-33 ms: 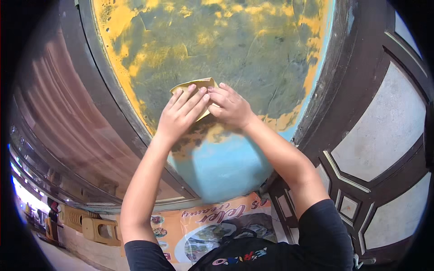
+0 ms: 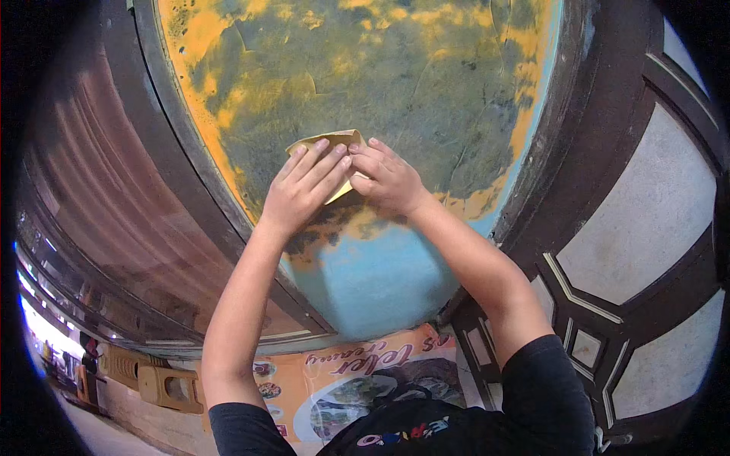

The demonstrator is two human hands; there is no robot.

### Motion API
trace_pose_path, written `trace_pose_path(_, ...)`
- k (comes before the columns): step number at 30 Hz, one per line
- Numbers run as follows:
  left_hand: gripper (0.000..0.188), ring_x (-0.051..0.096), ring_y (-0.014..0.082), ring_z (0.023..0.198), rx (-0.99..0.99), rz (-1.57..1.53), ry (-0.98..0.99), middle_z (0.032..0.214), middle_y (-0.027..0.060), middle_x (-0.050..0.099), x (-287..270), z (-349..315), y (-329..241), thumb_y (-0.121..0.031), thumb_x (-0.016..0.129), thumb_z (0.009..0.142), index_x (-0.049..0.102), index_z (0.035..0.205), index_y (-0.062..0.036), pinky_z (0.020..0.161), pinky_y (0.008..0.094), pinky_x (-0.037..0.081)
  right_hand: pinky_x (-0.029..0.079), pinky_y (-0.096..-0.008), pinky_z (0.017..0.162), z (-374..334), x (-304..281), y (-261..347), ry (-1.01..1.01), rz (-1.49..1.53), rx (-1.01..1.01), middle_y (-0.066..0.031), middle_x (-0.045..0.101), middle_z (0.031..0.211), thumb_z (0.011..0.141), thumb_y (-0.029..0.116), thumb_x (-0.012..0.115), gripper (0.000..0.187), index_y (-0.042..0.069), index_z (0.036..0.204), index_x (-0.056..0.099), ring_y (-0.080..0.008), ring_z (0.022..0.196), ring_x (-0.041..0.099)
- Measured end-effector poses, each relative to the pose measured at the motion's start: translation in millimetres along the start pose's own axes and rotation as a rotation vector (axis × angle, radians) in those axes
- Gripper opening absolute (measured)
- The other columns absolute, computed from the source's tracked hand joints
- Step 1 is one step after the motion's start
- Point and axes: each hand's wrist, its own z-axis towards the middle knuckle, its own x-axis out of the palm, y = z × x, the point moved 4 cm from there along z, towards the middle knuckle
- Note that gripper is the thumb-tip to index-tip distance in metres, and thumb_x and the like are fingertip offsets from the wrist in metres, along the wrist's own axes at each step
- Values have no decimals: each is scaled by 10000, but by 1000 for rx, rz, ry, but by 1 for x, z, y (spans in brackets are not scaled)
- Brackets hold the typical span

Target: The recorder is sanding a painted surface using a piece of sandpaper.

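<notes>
Both my hands are on a folded tan sheet of sandpaper (image 2: 340,191) against a wall panel (image 2: 388,83) with worn grey, yellow and orange patches. My left hand (image 2: 298,190) lies over the sheet's left part, fingers stretched out and slightly apart; its thumb is hidden. At the sheet's right edge, my right hand (image 2: 391,178) has curled fingers closed on the paper, close beside the left fingertips. The upper edge of the sheet bends up off the wall above the fingers. Beneath the hands, the wall turns smooth light blue.
A dark wooden frame with a brown curtain (image 2: 129,175) stands at the left. On the right is a dark panelled door (image 2: 601,319) with pale insets. Below lie an orange printed banner (image 2: 289,372) and, farther left, a tan plastic chair (image 2: 169,387).
</notes>
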Motion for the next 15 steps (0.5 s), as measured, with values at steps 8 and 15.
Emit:
trace_pose_path(8,439,488,231,1345,-5,40,54,1424,23,546,-4,-15,-1,-171,530,898,579,1334,-168,1087,433,403,212,-546,1188,-9,-32,-27,139,-159,193,12,512,1425,855,232,624,371,265,1222,581,-206,1359,455)
trace_pose_path(15,503,376,336,1423,-236,-11,13,1508,79,454,31,-96,-39,-107,558,872,575,1365,-212,1113,551,316,73,-592,1197,-29,-48,-53,131,-396,419,45,329,1581,922,432,499,494,389,1415,485,-228,1477,258)
